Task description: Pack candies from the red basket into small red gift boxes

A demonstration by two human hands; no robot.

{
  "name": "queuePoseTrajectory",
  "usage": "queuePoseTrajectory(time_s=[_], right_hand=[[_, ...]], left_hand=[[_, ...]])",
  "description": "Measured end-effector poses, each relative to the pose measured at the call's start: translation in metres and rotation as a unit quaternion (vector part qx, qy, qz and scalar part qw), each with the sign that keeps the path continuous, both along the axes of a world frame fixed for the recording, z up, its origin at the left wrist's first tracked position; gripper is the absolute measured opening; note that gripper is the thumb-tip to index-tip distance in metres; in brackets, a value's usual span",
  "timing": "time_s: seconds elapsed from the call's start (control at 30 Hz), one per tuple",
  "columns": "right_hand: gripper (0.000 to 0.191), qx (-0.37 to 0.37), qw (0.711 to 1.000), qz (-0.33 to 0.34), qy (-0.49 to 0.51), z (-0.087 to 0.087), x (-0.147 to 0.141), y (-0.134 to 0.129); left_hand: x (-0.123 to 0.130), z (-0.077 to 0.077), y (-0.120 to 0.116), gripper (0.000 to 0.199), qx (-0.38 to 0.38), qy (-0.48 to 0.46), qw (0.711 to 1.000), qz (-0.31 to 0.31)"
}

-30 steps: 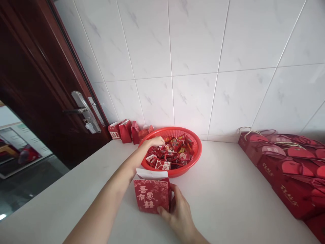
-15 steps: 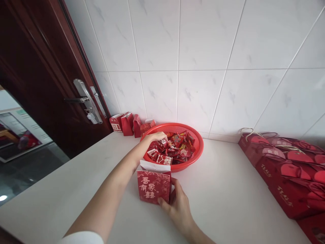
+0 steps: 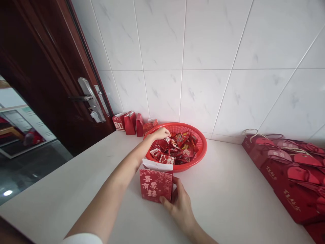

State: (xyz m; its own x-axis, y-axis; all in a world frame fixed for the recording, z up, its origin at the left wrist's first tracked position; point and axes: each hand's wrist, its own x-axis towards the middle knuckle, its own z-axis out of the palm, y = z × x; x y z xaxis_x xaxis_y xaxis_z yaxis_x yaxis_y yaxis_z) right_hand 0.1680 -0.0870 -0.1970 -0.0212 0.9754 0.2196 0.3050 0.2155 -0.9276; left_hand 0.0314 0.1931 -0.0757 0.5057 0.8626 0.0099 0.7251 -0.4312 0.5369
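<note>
On the white counter (image 3: 228,203), a red cardboard box (image 3: 155,186), likely light, best gripped by its sides, is held by the right hand (image 3: 180,205); the left hand's (image 3: 161,133) grip above the red plastic basket (image 3: 203,150) cannot be told.

Inside of open red printed-card box (image 3: 156,185) mostly hidden; some fingers of bare right hand (image 3: 182,205) blocked by it. Bare left hand's (image 3: 161,133) grip on shiny red-wrapped sweets (image 3: 180,139) can't be determined. Stacked dark-red card gift boxes (image 3: 281,183) cropped by right edge.
</note>
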Motion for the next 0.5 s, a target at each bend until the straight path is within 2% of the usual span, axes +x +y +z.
queuePoseTrajectory(time_s=[0.27, 0.5], right_hand=[[0.041, -0.007, 1.0, 0.004, -0.003, 0.006, -0.004, -0.001], [0.043, 0.033, 0.999, -0.01, -0.005, -0.003, -0.005, 0.001]], left_hand=[[0.002, 0.011, -0.006, 0.037, 0.046, -0.011, 0.998, 0.034], [0.003, 0.006, 0.001, 0.034, 0.038, 0.011, 0.999, 0.034]])
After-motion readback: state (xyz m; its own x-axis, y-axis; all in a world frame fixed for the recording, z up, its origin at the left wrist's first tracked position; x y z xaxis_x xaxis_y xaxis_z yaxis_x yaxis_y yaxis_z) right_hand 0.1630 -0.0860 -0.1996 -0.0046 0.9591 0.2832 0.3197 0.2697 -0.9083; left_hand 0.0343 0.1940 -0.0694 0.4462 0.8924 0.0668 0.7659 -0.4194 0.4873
